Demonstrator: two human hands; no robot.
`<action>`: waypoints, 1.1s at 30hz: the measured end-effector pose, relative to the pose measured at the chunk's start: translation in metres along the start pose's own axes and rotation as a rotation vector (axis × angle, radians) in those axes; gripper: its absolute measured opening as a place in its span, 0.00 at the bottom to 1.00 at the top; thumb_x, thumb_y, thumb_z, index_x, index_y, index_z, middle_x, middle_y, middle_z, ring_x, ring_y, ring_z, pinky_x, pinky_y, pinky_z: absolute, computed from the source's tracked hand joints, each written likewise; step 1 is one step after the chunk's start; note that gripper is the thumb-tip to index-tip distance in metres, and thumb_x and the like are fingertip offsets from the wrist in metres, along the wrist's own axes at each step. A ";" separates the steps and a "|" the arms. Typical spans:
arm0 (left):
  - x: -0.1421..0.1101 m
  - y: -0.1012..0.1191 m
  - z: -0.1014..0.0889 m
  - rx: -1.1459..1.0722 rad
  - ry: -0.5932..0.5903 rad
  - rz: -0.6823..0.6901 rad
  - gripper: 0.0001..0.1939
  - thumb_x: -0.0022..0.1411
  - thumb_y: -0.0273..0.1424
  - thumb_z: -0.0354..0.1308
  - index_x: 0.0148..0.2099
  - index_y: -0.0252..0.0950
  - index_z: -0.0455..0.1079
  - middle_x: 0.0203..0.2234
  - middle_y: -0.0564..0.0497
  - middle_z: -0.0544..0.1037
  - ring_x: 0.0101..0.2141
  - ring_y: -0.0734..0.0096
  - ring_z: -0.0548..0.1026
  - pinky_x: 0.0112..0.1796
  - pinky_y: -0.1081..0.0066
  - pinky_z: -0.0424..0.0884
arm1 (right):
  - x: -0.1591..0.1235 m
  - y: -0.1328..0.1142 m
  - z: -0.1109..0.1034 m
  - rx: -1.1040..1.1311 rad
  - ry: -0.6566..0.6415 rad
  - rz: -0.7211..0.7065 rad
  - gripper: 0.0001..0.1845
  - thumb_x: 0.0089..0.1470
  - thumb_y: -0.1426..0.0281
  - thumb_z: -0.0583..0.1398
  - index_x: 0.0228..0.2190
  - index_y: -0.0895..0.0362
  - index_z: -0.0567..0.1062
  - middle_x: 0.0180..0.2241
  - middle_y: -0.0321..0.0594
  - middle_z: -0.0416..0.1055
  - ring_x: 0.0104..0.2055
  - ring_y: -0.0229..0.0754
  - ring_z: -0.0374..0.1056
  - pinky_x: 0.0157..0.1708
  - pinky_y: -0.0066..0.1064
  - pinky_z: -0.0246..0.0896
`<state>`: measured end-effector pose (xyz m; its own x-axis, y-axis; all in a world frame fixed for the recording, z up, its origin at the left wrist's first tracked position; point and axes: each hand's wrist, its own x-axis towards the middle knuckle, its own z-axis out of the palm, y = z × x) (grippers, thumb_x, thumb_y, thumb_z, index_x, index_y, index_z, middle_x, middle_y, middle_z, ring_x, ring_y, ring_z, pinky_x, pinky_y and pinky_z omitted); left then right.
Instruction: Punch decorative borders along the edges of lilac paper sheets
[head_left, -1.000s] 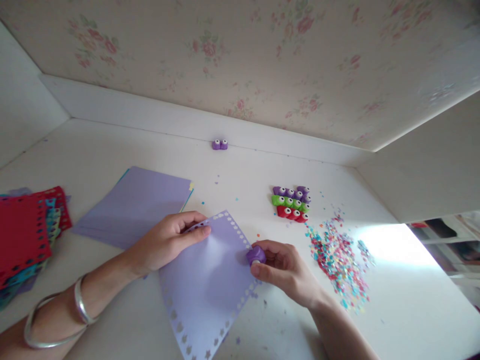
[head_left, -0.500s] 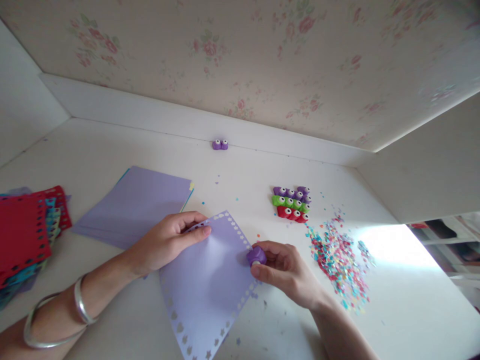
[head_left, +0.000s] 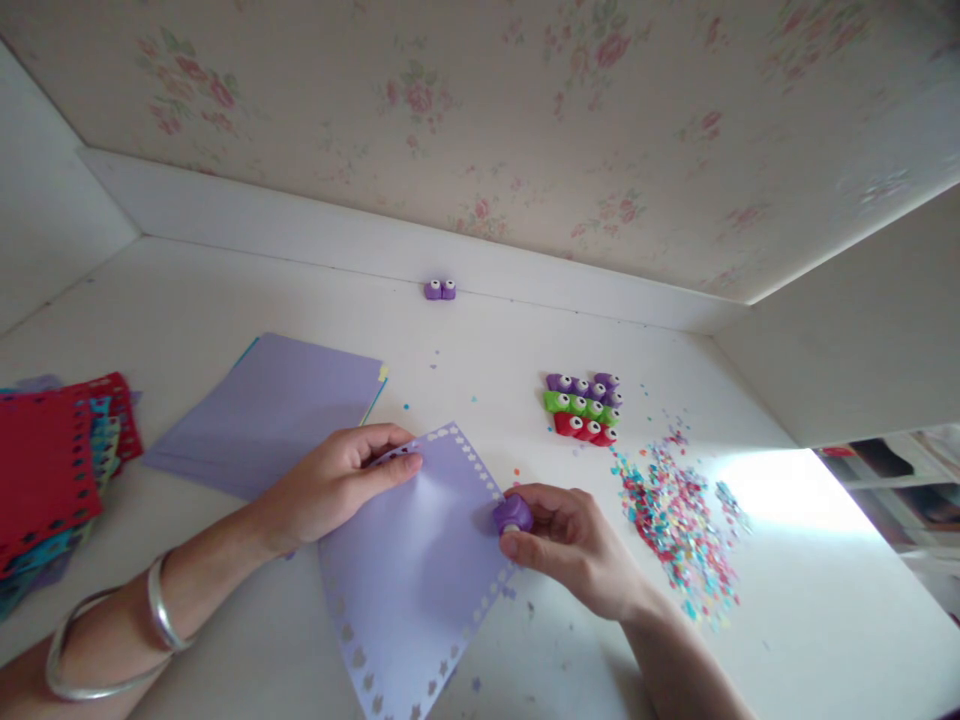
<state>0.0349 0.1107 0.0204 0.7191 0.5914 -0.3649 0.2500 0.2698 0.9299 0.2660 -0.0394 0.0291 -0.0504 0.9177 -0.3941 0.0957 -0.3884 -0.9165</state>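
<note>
Left hand (head_left: pixel 346 480) pinching paper (head_left: pixel 420 570), right (head_left: pixel 577 545) clasping punch (head_left: pixel 512 512)

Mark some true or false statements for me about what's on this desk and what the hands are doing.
1. The left hand grips the punched purple sheet. True.
2. The right hand holds a green punch. False: it holds a purple punch at the sheet's edge.
3. Silver bangles circle the left forearm. True.
4. The paper confetti lies to the left of the punched purple sheet. False: it lies to the right.
5. A pair of purple punches sits at the back of the desk. True.
</note>
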 end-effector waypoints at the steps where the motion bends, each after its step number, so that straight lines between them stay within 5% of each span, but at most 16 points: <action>1: 0.000 0.000 0.000 -0.002 -0.001 0.003 0.15 0.57 0.45 0.64 0.37 0.38 0.75 0.28 0.54 0.75 0.30 0.69 0.72 0.29 0.77 0.68 | 0.000 0.000 0.000 -0.009 0.001 0.000 0.16 0.52 0.59 0.66 0.33 0.59 0.75 0.25 0.34 0.61 0.27 0.34 0.52 0.25 0.29 0.45; 17: -0.001 0.000 0.000 -0.020 -0.036 0.013 0.11 0.60 0.41 0.62 0.39 0.38 0.74 0.29 0.54 0.75 0.30 0.70 0.70 0.30 0.77 0.67 | -0.001 -0.009 0.003 -0.213 0.098 -0.089 0.17 0.55 0.59 0.64 0.24 0.57 0.69 0.21 0.30 0.54 0.25 0.33 0.47 0.23 0.30 0.41; 33: 0.001 -0.005 -0.001 0.030 -0.036 0.020 0.17 0.60 0.47 0.60 0.38 0.37 0.71 0.29 0.54 0.74 0.31 0.69 0.71 0.30 0.75 0.66 | 0.002 -0.001 0.001 0.001 0.052 -0.059 0.16 0.53 0.59 0.65 0.28 0.58 0.72 0.23 0.30 0.55 0.25 0.33 0.48 0.22 0.29 0.40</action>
<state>0.0340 0.1107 0.0158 0.7471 0.5685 -0.3444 0.2540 0.2347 0.9383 0.2650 -0.0373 0.0293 -0.0047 0.9422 -0.3351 0.0929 -0.3333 -0.9382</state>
